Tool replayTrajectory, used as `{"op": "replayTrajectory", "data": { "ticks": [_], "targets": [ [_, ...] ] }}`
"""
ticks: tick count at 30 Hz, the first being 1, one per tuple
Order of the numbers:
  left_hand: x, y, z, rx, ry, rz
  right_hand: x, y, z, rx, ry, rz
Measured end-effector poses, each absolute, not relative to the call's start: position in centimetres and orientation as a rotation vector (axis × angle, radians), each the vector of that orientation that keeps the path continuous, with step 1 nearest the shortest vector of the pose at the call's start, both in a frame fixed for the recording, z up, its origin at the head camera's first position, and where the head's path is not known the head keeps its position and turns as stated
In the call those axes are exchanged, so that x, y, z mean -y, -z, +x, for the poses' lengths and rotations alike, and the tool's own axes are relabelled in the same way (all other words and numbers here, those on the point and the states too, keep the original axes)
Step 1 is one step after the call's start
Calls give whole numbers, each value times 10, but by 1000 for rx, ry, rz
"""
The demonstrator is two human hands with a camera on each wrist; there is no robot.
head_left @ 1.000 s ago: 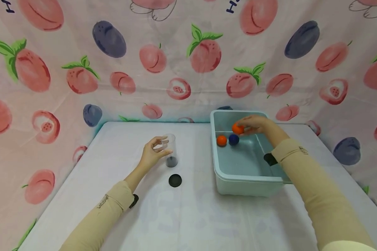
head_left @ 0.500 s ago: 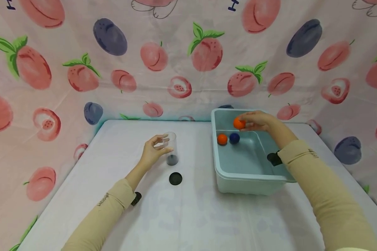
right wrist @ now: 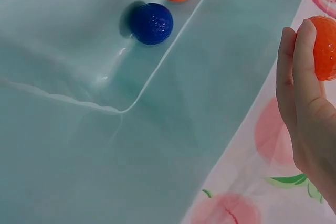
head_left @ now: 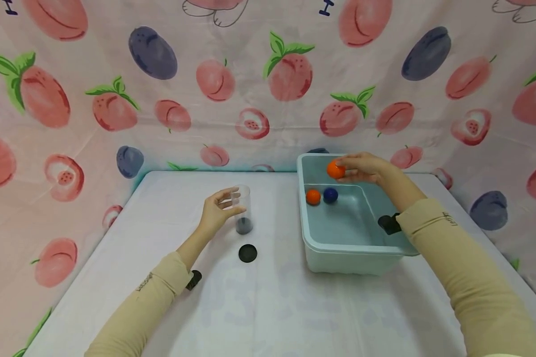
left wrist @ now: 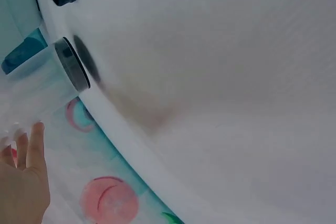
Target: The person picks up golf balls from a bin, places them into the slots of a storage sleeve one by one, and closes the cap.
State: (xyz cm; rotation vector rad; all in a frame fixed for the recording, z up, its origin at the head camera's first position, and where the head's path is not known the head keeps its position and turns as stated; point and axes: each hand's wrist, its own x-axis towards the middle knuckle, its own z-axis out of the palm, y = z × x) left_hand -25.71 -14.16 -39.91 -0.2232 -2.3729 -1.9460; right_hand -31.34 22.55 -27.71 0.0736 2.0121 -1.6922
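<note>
My left hand (head_left: 216, 210) grips a clear plastic cylinder (head_left: 242, 213) with a dark base, thumb on the near side and fingers behind. In the left wrist view the cylinder (left wrist: 39, 82) stretches out from the fingertips, and a shadow lies on the table beside its base. Over the bin's back part, my right hand (head_left: 362, 167) pinches an orange golf ball (head_left: 335, 169) between thumb and fingers. The right wrist view shows that dimpled ball (right wrist: 325, 48) at the fingertips. A second orange golf ball (head_left: 313, 197) and a dark blue one (head_left: 330, 195) lie inside the bin.
The pale blue-green bin (head_left: 355, 248) stands on the right of the white-covered table (head_left: 277, 307). A round black lid (head_left: 247, 253) lies on the table in front of the cylinder. Fruit-printed cloth (head_left: 250, 89) hangs behind and along the sides.
My right hand has lifted slightly with the orange golf ball, farther above the bin floor. The left hand still holds the cylinder in nearly the same place.
</note>
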Motion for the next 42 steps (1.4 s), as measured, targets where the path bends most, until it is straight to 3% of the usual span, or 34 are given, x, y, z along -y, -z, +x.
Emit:
{"op": "replayTrajectory", "data": {
  "ticks": [21,42],
  "targets": [
    [106,373,-261,2334,1916,-469,-198,261,-295,-2037,1653,-65],
    [69,362,-257,2312,2014,-499,-163,259,-285,-1974,1647,-136]
  ]
}}
